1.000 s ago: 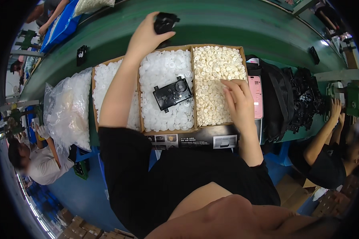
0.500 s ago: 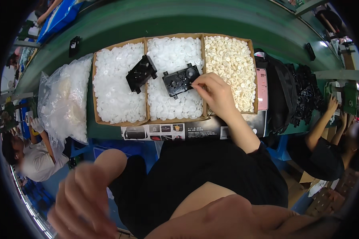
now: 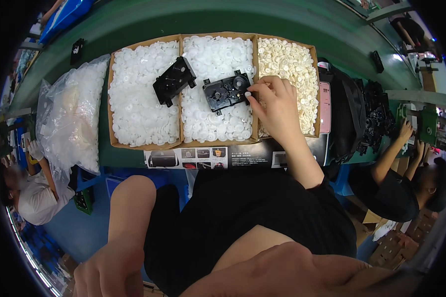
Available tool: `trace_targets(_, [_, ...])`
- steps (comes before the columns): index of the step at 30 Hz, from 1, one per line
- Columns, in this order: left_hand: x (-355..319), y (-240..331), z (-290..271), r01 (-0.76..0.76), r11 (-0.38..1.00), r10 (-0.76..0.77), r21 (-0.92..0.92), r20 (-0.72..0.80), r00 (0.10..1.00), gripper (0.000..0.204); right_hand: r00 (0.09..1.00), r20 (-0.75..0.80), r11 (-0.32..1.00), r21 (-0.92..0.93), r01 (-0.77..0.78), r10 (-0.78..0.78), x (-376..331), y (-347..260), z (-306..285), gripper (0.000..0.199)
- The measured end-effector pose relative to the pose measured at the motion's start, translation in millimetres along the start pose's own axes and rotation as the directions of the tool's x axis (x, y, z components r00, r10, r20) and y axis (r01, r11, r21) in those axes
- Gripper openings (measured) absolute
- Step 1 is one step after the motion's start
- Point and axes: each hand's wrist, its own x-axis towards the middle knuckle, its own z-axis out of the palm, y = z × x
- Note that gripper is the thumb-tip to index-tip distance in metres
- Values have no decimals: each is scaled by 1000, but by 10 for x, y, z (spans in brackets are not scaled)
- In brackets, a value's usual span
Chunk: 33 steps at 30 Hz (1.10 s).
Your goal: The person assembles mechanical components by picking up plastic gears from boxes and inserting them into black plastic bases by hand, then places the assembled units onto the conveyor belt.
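Observation:
My right hand [image 3: 278,105] is closed in a pinch at the right end of a black plastic housing [image 3: 226,93]. A small white part [image 3: 248,94] shows at its thumb and fingertip. The housing lies open side up on white plastic gears in the middle box [image 3: 218,54], with round wheels and posts visible inside. A second black housing [image 3: 174,81] lies tilted across the divider between the left and middle boxes. My left hand [image 3: 109,272] hangs at the lower left, away from the table, its fingertips cut off by the picture's edge.
The left box [image 3: 143,99] holds white gears, the right box [image 3: 287,59] cream ones. A clear bag of white parts [image 3: 77,116] stands left. On the right are a pink phone [image 3: 324,106], a black bag [image 3: 346,111] and piled black parts [image 3: 379,116]. Co-workers sit on both sides.
My right hand has shifted slightly up and right along the housing's end. My left hand has moved down, its fingers now partly out of the picture. The boxes appear slightly higher in view.

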Motion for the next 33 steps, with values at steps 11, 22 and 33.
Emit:
trace_targets(11, [-282,-149,-61,-573,803,557,-160,-139,819,24,989,95,965,-228,130,-111,170,-58,-37,15])
trace_targets(22, [-593,-825,-509,150,932,-67,329,-252,965,19,930,231,785,501,-365,285,41,-113,-211,14])
trace_targets(33, [-1112,-2070,-709,119,-11,-479,993,-110,871,61,984,110,800,573,-180,142,-41,-41,4,21])
